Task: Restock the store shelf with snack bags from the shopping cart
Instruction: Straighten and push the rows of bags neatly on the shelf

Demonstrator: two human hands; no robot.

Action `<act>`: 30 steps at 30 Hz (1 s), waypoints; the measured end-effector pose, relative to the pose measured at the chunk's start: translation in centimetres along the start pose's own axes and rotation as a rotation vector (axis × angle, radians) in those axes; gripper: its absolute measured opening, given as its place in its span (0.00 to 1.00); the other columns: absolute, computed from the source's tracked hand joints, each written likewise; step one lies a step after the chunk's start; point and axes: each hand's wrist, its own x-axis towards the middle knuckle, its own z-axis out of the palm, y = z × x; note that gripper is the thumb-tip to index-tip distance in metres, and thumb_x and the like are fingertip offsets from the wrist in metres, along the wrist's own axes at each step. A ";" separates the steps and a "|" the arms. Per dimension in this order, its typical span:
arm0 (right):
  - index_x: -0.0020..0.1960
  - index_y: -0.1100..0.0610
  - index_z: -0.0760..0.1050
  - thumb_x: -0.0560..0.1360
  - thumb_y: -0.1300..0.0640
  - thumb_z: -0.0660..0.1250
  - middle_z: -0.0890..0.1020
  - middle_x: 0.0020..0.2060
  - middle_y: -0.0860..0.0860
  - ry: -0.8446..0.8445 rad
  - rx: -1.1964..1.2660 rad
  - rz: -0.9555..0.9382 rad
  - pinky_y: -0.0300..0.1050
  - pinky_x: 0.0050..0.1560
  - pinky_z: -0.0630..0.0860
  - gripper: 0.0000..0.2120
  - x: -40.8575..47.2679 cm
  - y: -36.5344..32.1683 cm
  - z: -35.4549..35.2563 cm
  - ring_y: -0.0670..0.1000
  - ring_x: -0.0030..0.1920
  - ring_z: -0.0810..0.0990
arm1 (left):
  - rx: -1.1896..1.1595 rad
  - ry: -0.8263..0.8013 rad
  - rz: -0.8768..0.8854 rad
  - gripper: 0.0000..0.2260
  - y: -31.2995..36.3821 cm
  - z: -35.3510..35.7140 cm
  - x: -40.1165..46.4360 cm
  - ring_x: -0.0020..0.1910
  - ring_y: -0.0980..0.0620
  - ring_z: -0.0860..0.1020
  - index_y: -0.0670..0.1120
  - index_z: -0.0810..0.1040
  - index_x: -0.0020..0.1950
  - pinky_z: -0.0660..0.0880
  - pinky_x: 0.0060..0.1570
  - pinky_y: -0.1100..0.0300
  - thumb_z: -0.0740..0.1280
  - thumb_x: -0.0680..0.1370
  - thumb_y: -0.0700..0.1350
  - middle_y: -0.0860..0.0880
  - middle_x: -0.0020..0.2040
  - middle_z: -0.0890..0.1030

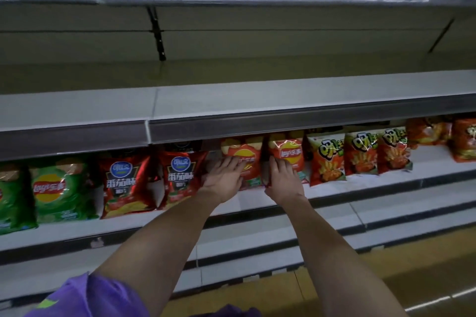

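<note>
Right grip [283,177] pinching red Lay's bag [289,154]

shop: shelves [257,105] of snack bags [123,183]

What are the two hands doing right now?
Left hand: open, fingers flat on an orange Lay's bag.
Right hand: grips the next Lay's bag.

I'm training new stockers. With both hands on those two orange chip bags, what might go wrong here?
The left hand presses flat on the left orange chip bag; pushing hard may crush chips. The right hand grips the right orange chip bag by its edge; it may tip into the neighbouring fries bag.
</note>
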 end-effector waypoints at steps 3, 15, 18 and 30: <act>0.80 0.55 0.48 0.73 0.45 0.73 0.62 0.76 0.55 -0.010 0.001 0.002 0.55 0.77 0.59 0.47 0.3 3.6 0.1 0.57 0.76 0.61 | -0.008 0.000 -0.018 0.25 3.2 0.0 1.8 0.78 0.43 0.59 0.49 0.57 0.81 0.58 0.76 0.47 0.56 0.84 0.51 0.45 0.79 0.61; 0.81 0.51 0.50 0.73 0.47 0.74 0.60 0.77 0.54 -0.083 -0.077 -0.041 0.55 0.78 0.56 0.46 2.7 10.5 0.1 0.57 0.78 0.56 | -0.072 0.003 -0.030 0.24 9.8 1.6 7.0 0.78 0.45 0.58 0.51 0.58 0.79 0.55 0.77 0.47 0.58 0.83 0.49 0.47 0.79 0.62; 0.81 0.48 0.47 0.75 0.48 0.72 0.56 0.79 0.54 -0.124 -0.036 -0.021 0.58 0.78 0.57 0.45 3.8 10.3 0.0 0.58 0.79 0.54 | -0.079 -0.026 -0.017 0.26 9.2 1.7 8.4 0.80 0.44 0.53 0.51 0.57 0.80 0.51 0.79 0.45 0.60 0.82 0.49 0.47 0.80 0.58; 0.78 0.48 0.25 0.72 0.42 0.74 0.32 0.78 0.58 -0.152 -0.158 -0.024 0.62 0.79 0.47 0.61 9.6 6.9 2.4 0.63 0.78 0.32 | 0.159 -0.084 -0.196 0.63 2.8 4.0 9.2 0.80 0.39 0.41 0.55 0.27 0.78 0.41 0.74 0.30 0.79 0.67 0.57 0.44 0.81 0.40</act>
